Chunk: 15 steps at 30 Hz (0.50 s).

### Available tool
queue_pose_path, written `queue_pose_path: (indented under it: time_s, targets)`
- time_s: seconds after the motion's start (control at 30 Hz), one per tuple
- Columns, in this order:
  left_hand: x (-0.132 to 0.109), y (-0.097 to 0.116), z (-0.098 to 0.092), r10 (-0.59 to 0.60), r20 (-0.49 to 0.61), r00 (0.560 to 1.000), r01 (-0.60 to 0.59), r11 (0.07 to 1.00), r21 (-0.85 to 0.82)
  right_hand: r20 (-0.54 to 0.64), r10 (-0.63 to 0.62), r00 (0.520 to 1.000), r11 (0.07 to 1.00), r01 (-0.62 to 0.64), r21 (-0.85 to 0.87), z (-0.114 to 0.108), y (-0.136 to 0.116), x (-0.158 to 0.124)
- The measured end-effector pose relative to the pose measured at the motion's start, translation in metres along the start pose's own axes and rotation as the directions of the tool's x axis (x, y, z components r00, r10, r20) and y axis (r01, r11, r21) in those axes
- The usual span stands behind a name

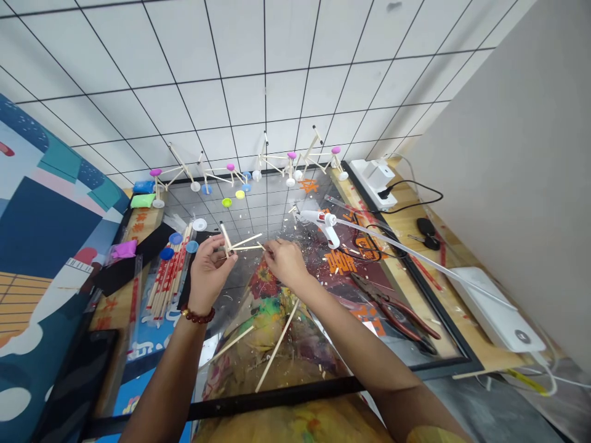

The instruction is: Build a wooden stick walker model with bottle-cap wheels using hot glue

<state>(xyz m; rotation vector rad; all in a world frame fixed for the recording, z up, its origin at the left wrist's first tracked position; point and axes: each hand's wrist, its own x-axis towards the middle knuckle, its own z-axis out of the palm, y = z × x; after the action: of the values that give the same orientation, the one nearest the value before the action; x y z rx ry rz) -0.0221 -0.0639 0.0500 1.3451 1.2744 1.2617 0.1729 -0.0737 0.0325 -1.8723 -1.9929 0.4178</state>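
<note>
My left hand, with a beaded bracelet at the wrist, grips a small wooden stick frame. One of the frame's sticks tilts upward and has a dark tip; two thin ones reach out to the right. My right hand is pinched close to their free ends, on what looks like a short piece of stick. Its fingertips are partly hidden. To the right lies a white glue gun with a long glue stick in its back. Loose thin sticks rest on the glossy board below my hands.
Several stick models with pink and white discs stand along the tiled wall. Pliers, a power strip, a white power bank and keys are on the right. Packaged sticks, coloured caps and a phone are left.
</note>
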Motion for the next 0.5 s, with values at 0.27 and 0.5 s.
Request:
queue_pose_path:
  time_s: [0.27, 0.5]
  targets:
    - [0.001, 0.008, 0.003, -0.172, 0.057, 0.983, 0.179, 0.97, -0.165, -0.086, 0.006, 0.996, 0.851, 0.04, 0.524, 0.006, 0.006, 0.0]
    - [0.0, 0.006, 0.003, -0.151, 0.03, 0.988, 0.154, 0.977, -0.151, 0.0, 0.046, 0.999, 0.525, -0.024, 0.85, 0.002, -0.005, -0.002]
